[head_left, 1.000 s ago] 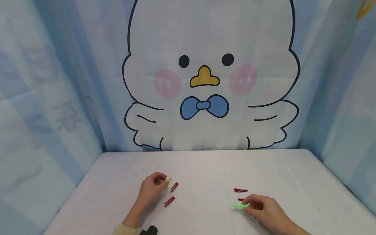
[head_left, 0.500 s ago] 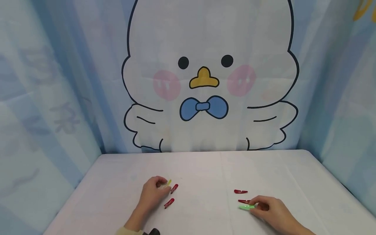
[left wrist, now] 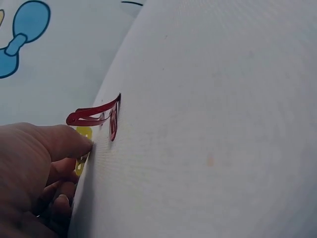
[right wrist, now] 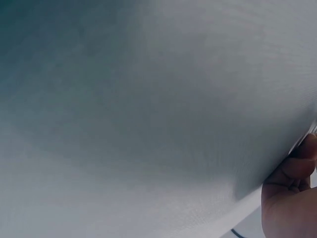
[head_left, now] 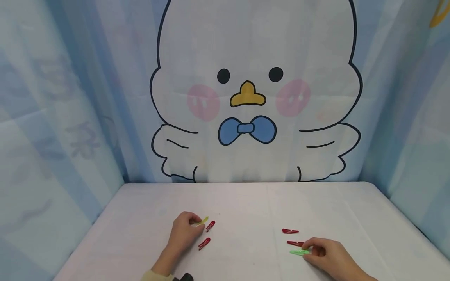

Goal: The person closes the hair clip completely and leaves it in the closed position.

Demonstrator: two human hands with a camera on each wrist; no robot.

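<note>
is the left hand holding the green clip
No, the right hand pinches the green clip, while the left hand holds a yellow clip.

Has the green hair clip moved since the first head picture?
Yes, the green hair clip has moved to the right, judged against the farther red clip near the right hand.

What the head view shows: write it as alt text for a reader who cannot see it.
A person's left hand pinches a yellow clip beside two red clips on a white table, while the right hand pinches a green clip next to two more red clips. Behind hangs a curtain with a white cartoon bird in a blue bow tie.
</note>
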